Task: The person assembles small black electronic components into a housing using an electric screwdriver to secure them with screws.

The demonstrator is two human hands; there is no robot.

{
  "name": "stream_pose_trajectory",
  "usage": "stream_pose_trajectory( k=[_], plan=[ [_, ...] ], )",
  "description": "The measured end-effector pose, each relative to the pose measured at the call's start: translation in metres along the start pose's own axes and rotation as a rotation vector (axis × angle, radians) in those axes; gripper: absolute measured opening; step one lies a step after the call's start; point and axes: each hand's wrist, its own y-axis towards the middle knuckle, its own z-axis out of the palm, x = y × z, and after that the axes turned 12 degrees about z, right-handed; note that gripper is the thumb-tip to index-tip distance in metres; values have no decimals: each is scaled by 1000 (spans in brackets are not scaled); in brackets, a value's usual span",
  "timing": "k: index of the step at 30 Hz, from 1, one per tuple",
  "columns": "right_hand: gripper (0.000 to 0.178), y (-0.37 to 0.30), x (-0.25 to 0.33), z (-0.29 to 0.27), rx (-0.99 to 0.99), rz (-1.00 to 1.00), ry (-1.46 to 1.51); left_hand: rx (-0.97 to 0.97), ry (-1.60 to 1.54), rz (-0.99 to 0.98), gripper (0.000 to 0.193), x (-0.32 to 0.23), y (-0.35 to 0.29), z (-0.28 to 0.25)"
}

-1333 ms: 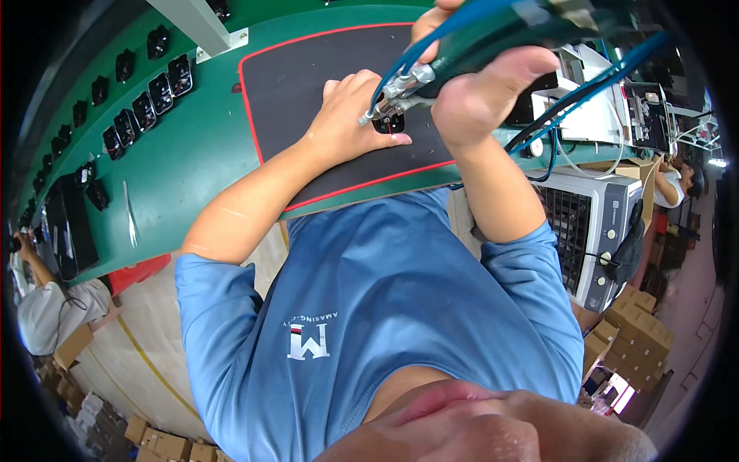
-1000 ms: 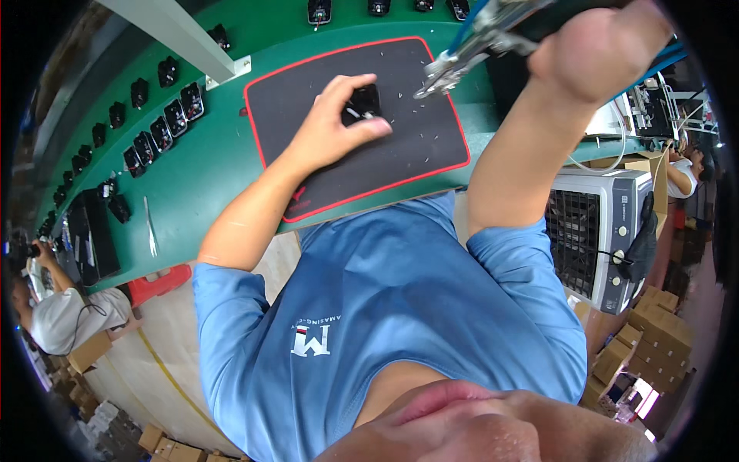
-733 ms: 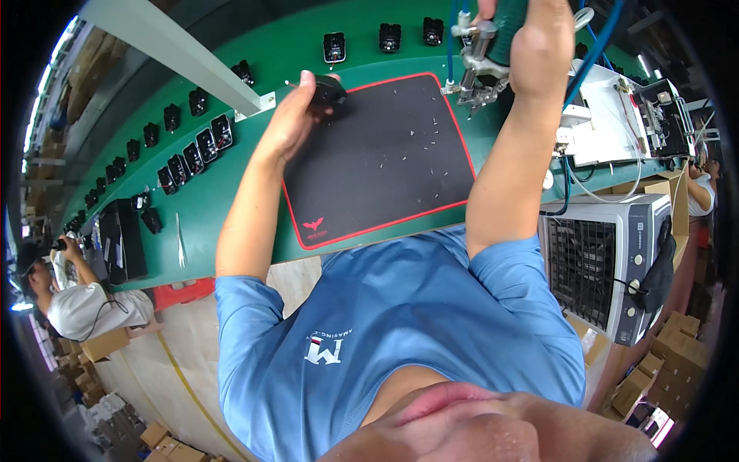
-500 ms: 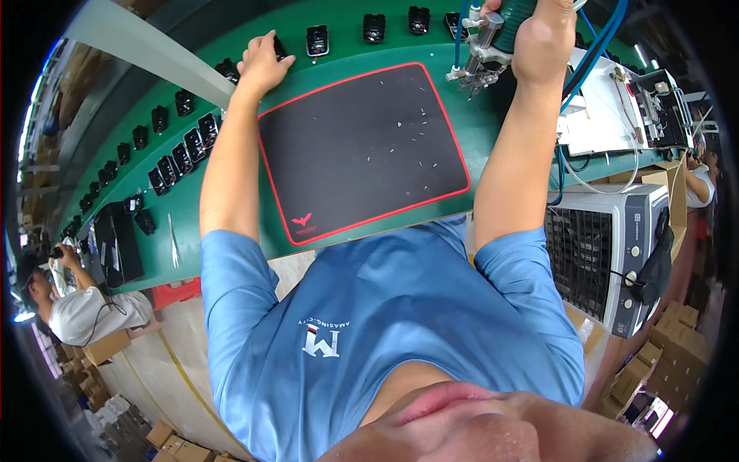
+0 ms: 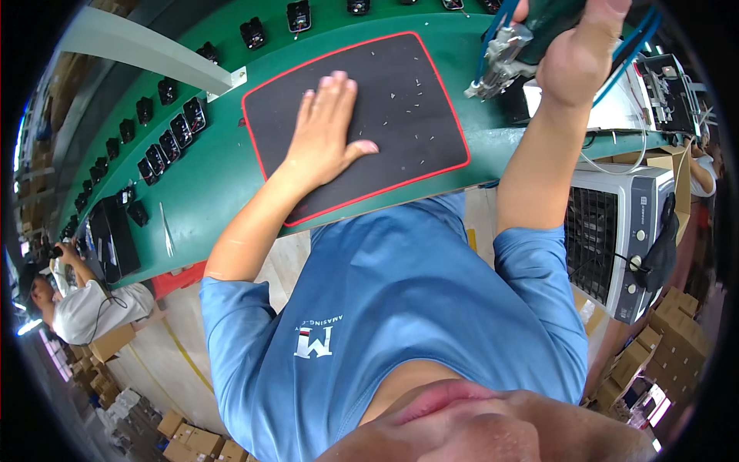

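My left hand (image 5: 327, 131) rests over the left half of a black mat (image 5: 416, 138) with a red border. Its fingers are stretched out, the thumb is apart, and nothing is in it. Small pale scraps lie scattered on the mat's right half. At the upper right, my right hand (image 5: 577, 61) is closed round a hand-held tool (image 5: 504, 61) with a dark green grip, a metal nose and blue hoses. The tool hangs above the table, right of the mat; part of the grip is hidden by my hand.
Black housings (image 5: 299, 17) line the green bench's (image 5: 208, 177) far side; a tighter row (image 5: 169, 145) stands left. A slanted metal post (image 5: 154, 46) rises there. Tweezers (image 5: 166, 231) lie near the left edge. An air cooler (image 5: 616, 239) stands right. A co-worker (image 5: 100, 312) sits left.
My left hand has come back from the black housings at the far edge onto the mat. My right hand has shifted rightward with the tool. The view has shifted slightly.
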Motion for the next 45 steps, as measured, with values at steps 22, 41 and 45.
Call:
stream_pose_trajectory(
  k=[22,41,45],
  plan=[
    [69,17,-6,10,-350,-268,-110,-372,75,-48,50,137,85,-20],
    [78,34,-82,9,-40,-158,103,159,-144,-196,67,196,112,-29],
    [74,35,-67,14,39,-98,421,-47,-264,-234,62,194,106,-15]
  ],
)
